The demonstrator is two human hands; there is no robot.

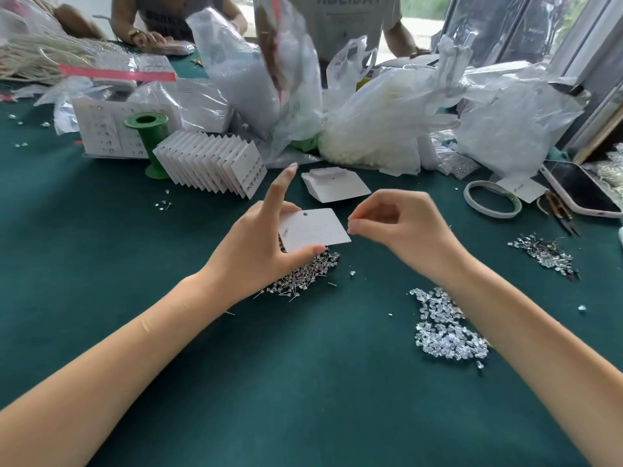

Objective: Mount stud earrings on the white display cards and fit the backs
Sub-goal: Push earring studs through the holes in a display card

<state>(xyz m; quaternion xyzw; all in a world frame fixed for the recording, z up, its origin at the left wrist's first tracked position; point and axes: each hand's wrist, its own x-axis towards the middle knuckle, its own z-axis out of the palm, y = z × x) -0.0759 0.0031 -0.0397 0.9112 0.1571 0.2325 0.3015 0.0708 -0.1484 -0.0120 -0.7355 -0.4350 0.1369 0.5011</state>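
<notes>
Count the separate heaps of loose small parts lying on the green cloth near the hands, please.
3. One stud heap lies under the left hand, one clear-back heap beside the right forearm, one heap far right. More may hide under the bags.

Single head-worn wide-angle view, looking forward and down across the green worktop point(303, 382) from its near edge; both forearms close, far edge cluttered.

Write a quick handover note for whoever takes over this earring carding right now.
Left hand holds a white display card, one stud near its left edge.
Right hand pinches at the card's right edge; whether it holds anything is unclear.
Stud pile lies under the card, clear backs to the right.
Finished cards are stacked behind.
Left: fill this card, fit backs.
</notes>
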